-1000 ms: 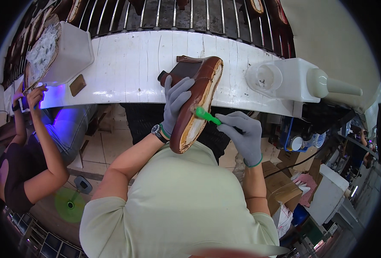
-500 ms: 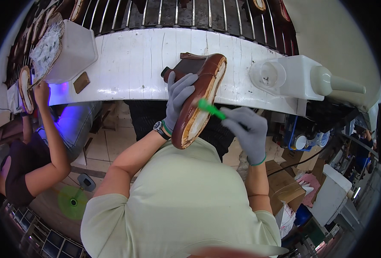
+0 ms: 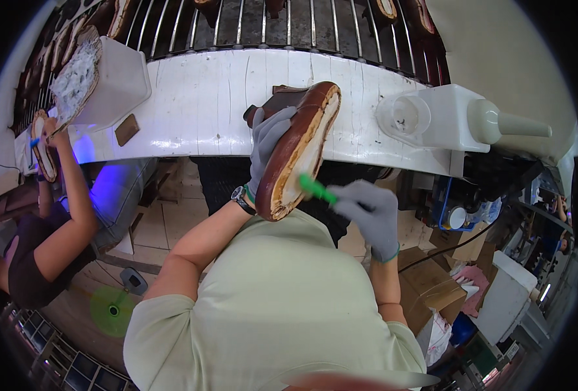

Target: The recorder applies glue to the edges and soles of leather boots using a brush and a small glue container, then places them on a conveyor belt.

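A reddish-brown leather boot [image 3: 278, 163] lies tilted, its pale, unfinished underside turned up toward the right. My left hand [image 3: 269, 144], in a grey glove, wraps round the boot's upper from the left side. In my gloved right hand [image 3: 371, 212] is a green-handled brush [image 3: 320, 190], pinched by the handle. The brush's head is at the boot's underside, near the end closest to me; its bristles are hard to make out. The boot's far end rests over the white bench [image 3: 198, 98], while its near end overhangs the bench edge.
A white tub with a handled lid and clear cup [image 3: 411, 114] stands right on the bench. A white bin [image 3: 123, 81] and a small brown block [image 3: 127, 130] are left. Beyond runs a roller rack [image 3: 289, 26] holding boots. A co-worker's arm [image 3: 74, 189] works at left.
My right hand and the brush have moved nearer to me along the boot's underside. The boot has shifted slightly. At left, the co-worker's hands and the shoe there have moved a little.
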{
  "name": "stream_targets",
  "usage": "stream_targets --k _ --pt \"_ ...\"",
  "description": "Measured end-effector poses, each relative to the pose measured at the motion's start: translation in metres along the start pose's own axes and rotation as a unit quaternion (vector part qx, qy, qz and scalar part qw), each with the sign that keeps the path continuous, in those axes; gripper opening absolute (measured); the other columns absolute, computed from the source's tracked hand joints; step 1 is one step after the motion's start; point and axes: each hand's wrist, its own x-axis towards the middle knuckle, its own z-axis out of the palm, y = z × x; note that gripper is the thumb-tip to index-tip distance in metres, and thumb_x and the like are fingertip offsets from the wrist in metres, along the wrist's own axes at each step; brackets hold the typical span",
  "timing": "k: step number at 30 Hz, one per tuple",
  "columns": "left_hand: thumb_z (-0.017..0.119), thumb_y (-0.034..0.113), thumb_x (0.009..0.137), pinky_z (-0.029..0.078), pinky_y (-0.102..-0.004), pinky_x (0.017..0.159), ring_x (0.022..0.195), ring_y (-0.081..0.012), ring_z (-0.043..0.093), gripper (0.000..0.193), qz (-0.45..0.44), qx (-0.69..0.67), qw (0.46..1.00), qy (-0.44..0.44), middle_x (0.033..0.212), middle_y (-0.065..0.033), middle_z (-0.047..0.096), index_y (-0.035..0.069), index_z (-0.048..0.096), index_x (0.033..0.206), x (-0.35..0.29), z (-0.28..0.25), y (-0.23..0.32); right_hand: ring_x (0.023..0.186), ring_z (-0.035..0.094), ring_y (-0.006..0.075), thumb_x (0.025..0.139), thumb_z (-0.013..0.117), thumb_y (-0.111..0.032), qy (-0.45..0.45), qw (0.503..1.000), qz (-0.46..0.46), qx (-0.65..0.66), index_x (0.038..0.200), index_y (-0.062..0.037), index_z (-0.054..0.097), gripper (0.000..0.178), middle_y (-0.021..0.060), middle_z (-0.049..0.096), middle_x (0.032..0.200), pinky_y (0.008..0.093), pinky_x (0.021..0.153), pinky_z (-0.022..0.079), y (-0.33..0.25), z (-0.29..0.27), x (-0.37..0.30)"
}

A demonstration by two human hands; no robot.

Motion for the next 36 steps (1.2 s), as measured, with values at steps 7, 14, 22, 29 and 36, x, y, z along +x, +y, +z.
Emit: stream_targets --k 7,14,22,29,36 --pt "0.081 0.02 0.077 0.024 -0.055 0.113 0.123 -0.0298 0.051 0.074 0.015 -0.014 0.999 -0.034 0.133 -0.0143 0.053 0.008 0.038 0.136 0.019 -0.009 0.014 0.072 0.062 0.011 0.079 0.075 -0.002 0.092 0.995 -0.041 -0.023 0.103 -0.001 0.075 0.025 0.0089 0.071 0.083 0.0234 0.067 0.048 -0.013 0.008 0.004" --pt "0.077 0.017 0.076 0.037 -0.044 0.103 0.117 -0.0238 0.053 0.063 0.009 -0.004 0.996 -0.09 0.132 -0.0036 0.055 0.012 0.049 0.133 0.043 -0.03 0.034 0.069 0.058 0.0097 0.075 0.069 0.007 0.124 0.983 -0.112 -0.078 0.102 0.0023 0.075 0.028 0.0078 0.069 0.08 0.0229 0.062 0.044 -0.028 -0.001 0.006" --pt "0.076 0.03 0.07 0.04 -0.0387 0.092 0.106 -0.0258 0.056 0.068 0.0 0.003 0.977 -0.214 0.129 -0.005 0.055 0.01 0.054 0.131 0.058 -0.056 0.056 0.063 0.062 0.0154 0.069 0.081 -0.003 0.07 0.964 -0.214 -0.139 0.1 -0.0044 0.076 0.032 0.0087 0.069 0.082 0.0243 0.055 0.046 -0.049 -0.008 -0.008" --pt "0.086 0.028 0.071 0.039 -0.0378 0.105 0.123 -0.0236 0.052 0.078 -0.107 -0.162 0.904 -0.38 0.136 -0.0115 0.055 0.008 0.051 0.138 0.073 -0.081 0.053 0.059 0.059 0.0183 0.066 0.084 -0.008 0.092 0.903 -0.343 -0.24 0.101 -0.0084 0.076 0.036 0.0062 0.068 0.081 0.0274 0.053 0.046 -0.06 -0.018 0.005" --pt "0.091 0.016 0.066 0.049 -0.0303 0.099 0.113 -0.0169 0.061 0.077 -0.205 -0.293 0.768 -0.531 0.125 -0.009 0.064 0.003 0.054 0.132 0.117 -0.071 0.017 0.065 0.062 0.0204 0.067 0.082 -0.005 0.129 0.808 -0.413 -0.399 0.096 -0.0062 0.075 0.03 0.0069 0.068 0.079 0.0303 0.055 0.047 -0.087 -0.04 0.041"
